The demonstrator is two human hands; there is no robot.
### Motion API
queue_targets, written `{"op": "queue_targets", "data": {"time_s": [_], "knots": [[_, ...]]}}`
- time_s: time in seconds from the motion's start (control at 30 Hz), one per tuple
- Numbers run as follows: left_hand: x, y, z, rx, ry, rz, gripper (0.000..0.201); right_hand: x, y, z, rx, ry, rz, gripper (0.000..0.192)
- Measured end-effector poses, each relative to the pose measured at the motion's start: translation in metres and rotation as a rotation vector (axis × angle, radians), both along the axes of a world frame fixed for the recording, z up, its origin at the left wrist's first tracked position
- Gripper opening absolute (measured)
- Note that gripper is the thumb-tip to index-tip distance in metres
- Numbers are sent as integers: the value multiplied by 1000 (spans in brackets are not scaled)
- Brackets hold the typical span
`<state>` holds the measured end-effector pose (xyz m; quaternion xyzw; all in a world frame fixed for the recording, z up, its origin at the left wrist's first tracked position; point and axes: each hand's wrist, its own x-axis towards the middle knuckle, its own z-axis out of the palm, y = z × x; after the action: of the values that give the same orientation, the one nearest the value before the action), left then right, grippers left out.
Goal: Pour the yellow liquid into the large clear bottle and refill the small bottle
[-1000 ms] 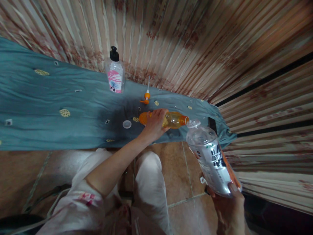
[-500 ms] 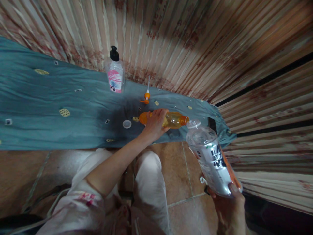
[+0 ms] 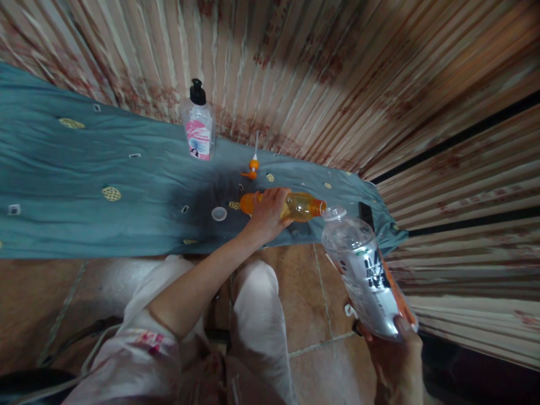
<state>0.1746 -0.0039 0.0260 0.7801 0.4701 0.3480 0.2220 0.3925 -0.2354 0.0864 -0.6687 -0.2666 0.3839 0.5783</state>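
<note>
My left hand (image 3: 268, 214) grips an orange bottle (image 3: 301, 206) tipped on its side above the teal cloth (image 3: 84, 174); its mouth meets the open neck of a clear plastic bottle (image 3: 363, 270). That clear bottle is tilted, its base held in my right hand (image 3: 394, 354) at the lower right. An orange pump top (image 3: 253, 167) with its white tube lies on the cloth just behind the orange bottle. A small clear cap (image 3: 219, 214) rests on the cloth left of my left hand.
A clear pump bottle (image 3: 198, 126) with a black head and pink label stands at the back of the cloth. A dark flat object (image 3: 366, 214) lies at the cloth's right end. Pleated curtains (image 3: 337, 84) hang behind and right. My knees sit over brown floor tiles (image 3: 312, 304).
</note>
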Motion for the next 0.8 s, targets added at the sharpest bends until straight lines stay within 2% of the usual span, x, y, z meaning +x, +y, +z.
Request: {"op": "queue_targets", "data": {"time_s": [0.2, 0.53, 0.8], "knots": [[-1, -1, 2, -5, 2, -21, 60, 8, -1, -5, -9, -5, 17, 77], [-2, -2, 10, -64, 18, -30, 63, 0, -1, -3, 6, -3, -29, 69], [-1, -1, 3, -17, -1, -7, 62, -1, 2, -1, 8, 5, -5, 68]]}}
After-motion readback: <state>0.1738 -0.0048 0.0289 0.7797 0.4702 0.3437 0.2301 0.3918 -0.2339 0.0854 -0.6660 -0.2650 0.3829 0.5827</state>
